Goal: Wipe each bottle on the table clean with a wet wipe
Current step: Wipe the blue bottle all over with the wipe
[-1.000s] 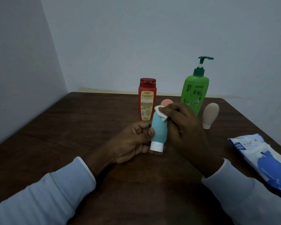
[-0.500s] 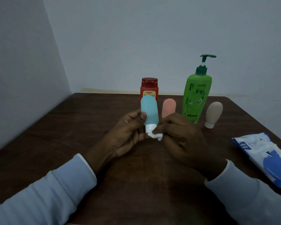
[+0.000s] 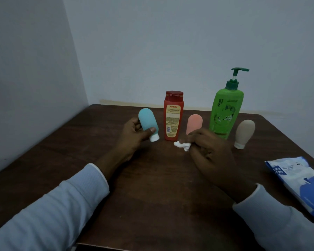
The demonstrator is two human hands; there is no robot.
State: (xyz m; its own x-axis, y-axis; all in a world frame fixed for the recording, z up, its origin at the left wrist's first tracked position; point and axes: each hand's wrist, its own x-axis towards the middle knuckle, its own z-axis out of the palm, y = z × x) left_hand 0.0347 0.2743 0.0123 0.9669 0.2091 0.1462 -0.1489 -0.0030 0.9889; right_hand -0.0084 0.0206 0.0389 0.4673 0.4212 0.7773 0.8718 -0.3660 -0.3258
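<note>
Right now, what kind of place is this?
Probably a plain room indoors, maybe at home. A dark wooden table sits in a corner of bare pale walls, and on it are toiletry bottles, like the green pump bottle, and a pack of wet wipes.

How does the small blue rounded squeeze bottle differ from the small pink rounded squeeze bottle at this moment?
The small blue rounded squeeze bottle is gripped by the left hand and leans left; the small pink rounded squeeze bottle stands upright on the dark wooden table. The blue one's white cap shows; the pink one's lower end is hidden behind the right hand, which holds a crumpled white wet wipe. Both have the same rounded shape.
</note>
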